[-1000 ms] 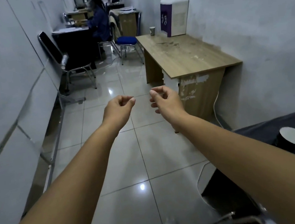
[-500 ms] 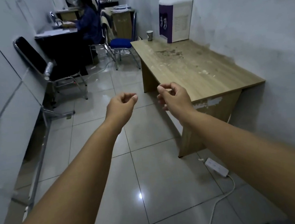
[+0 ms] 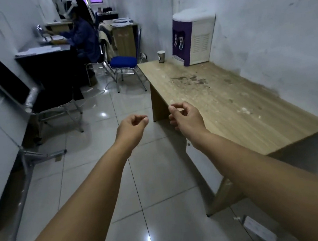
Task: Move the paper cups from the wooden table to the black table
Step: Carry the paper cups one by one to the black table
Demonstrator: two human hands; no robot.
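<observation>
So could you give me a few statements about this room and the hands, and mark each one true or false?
1. A paper cup stands on the wooden table beside the water dispenser. True.
2. The right hand holds a paper cup. False: its curled fingers hold nothing.
3. The left hand is over the floor, not touching the table. True.
4. The cup lies tipped over at the near end of the table. False: it stands upright at the far end.
5. The blue chair has someone sitting on it. False: its seat is free; a person sits at the dark desk behind it.
</observation>
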